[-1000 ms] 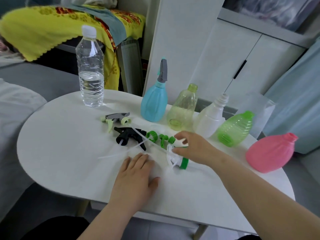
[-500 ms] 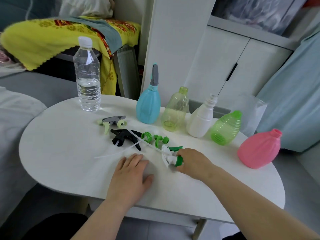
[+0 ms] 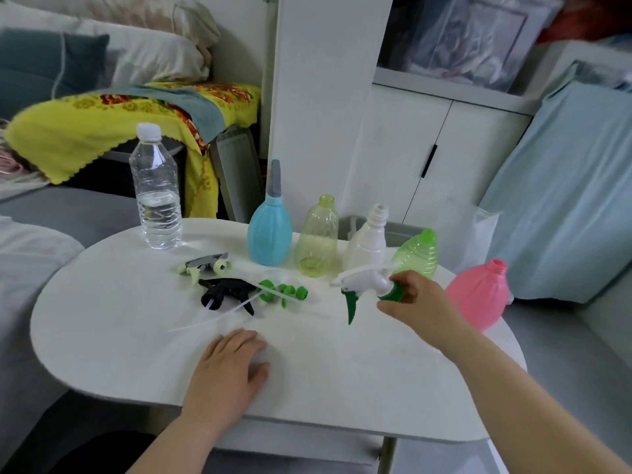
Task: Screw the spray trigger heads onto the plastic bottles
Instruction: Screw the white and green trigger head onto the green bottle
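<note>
The right hand (image 3: 415, 302), fingers pinching the green collar of a white trigger head (image 3: 366, 280), is lifting it off the table (image 3: 102, 319) where it lay a second ago, apparently toward the uncapped white bottle (image 3: 371, 241), while the left hand (image 3: 227, 367) is resting flat, fingers straight.

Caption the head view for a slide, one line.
Right hand holds a white-and-green trigger head over the table near the uncapped white bottle; left hand rests flat on it.
</note>
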A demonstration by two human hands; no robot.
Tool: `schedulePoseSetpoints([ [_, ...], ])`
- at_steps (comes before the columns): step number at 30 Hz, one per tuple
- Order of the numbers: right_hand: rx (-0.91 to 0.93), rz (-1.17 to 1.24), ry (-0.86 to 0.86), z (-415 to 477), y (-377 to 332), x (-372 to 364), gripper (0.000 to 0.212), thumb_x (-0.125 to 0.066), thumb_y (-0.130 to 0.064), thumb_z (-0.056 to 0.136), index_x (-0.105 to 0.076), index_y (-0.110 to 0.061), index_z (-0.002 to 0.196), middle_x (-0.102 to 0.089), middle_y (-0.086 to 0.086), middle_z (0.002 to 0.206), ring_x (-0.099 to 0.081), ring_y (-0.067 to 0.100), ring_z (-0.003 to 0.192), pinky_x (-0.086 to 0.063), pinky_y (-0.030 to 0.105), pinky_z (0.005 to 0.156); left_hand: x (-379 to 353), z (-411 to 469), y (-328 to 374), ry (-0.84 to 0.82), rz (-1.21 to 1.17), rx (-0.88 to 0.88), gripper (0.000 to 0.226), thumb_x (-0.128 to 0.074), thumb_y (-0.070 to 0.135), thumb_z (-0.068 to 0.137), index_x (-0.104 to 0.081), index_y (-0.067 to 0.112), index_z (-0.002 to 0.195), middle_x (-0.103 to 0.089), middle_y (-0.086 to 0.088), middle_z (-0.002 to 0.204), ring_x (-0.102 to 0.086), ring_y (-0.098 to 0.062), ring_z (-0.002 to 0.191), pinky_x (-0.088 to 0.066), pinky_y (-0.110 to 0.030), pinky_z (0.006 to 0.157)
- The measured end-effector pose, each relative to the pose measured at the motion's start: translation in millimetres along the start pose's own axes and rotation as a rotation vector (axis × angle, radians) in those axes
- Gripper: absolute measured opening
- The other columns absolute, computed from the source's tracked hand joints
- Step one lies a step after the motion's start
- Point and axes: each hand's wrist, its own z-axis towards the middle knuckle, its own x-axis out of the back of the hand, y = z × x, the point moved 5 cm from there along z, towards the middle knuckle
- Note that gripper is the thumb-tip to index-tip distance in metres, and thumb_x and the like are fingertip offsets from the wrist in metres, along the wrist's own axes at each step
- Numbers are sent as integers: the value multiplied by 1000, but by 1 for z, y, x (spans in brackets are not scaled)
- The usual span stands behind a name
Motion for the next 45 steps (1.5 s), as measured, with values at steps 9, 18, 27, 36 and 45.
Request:
schedulePoseSetpoints([
  [9, -120, 933, 254, -6, 62, 33, 16, -43, -14, 90, -56, -14, 82, -69, -5, 58, -65, 7, 54, -53, 18, 51, 25, 11, 39, 106, -310, 21, 17, -59, 16, 81, -63, 28, 91, -55, 16, 98, -49, -3, 99, -30, -15, 88],
  [18, -42, 1232, 260, 11, 90, 35, 22, -39, -10, 90, -57, -20, 81, -73, -9, 71, -63, 7, 61, -52, 18, 56, 45, 105, 140, 214, -345, -194, 32, -59, 15, 80, -57, 17, 112, -47, 14, 106, -43, -2, 94, -25, 4, 75],
  [27, -24, 903, 304, 9, 113, 36, 15, -59, -7, 77, -61, -21, 80, -69, -13, 65, -62, 2, 60, -49, 12, 55, 25, 178, 163, 307, -302, -109, 58, -58, 16, 80, -32, 14, 133, -36, -6, 140, -32, -20, 127, -18, -13, 93],
  [36, 32, 836, 313, 7, 111, 45, 21, -54, -8, 81, -64, -25, 87, -73, -17, 80, -65, 4, 65, -51, 13, 58, 23, 185, 164, 292, -361, -94, 55, -60, 15, 80, -37, 16, 130, -40, -5, 137, -36, -16, 125, -21, -14, 94],
  [45, 31, 844, 322, 2, 119, 53, 28, -51, -7, 83, -65, -31, 86, -72, -18, 84, -67, 5, 74, -53, 13, 67, -33, 191, 227, 50, -475, -243, 47, -54, 16, 85, -39, 12, 129, -46, -4, 135, -42, -15, 121, -22, -7, 85],
])
